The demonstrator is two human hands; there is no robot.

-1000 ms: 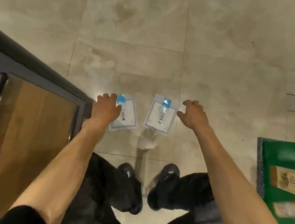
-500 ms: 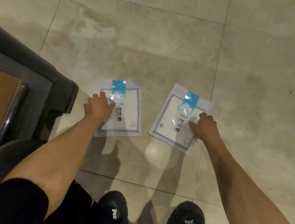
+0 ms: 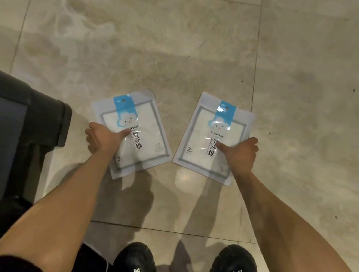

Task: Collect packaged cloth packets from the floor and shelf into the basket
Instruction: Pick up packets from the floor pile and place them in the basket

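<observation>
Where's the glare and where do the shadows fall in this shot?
Head view: glare spot on the glossy beige floor tile beside the right white plastic cloth packet; film on the left white plastic cloth packet glints; arm shadows fall toward the black shoes.

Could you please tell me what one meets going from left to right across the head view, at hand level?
dark furniture corner → left hand → left packet → right packet → right hand
</observation>
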